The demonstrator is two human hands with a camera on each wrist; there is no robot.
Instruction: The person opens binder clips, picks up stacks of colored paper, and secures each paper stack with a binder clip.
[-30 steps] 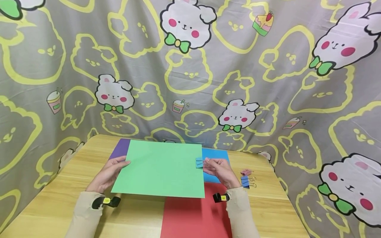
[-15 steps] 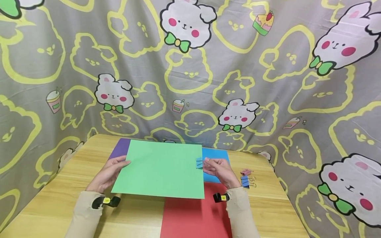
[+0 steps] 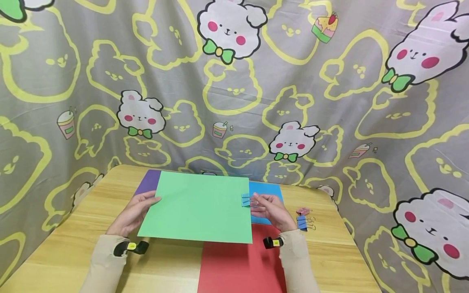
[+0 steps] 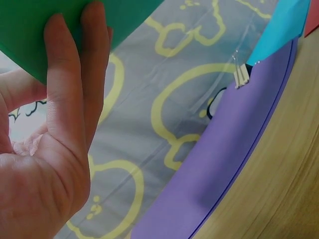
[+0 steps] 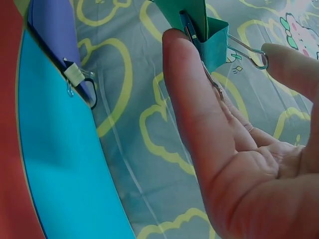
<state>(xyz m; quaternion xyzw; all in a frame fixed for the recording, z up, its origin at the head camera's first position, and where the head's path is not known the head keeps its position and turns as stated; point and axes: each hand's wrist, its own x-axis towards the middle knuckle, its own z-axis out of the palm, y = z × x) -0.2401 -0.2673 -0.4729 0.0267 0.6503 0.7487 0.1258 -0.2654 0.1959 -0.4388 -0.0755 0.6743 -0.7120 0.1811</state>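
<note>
Left hand (image 3: 134, 208) pinching the left edge of a flat green rectangular sheet (image 3: 198, 207), held up over the pale wood-grain table (image 3: 322, 260), and right hand (image 3: 272, 209) at the opposite edge, thumb and fingers on the wire handles of a light-blue binder clip (image 3: 245, 200) that sits around that edge! Below lie a purple sheet (image 3: 148, 182), a blue sheet (image 3: 265, 190) and a red sheet (image 3: 238, 266), while off to the right a darker blue binder clip (image 3: 301, 223) rests just beside a pink binder clip (image 3: 303, 211).
</note>
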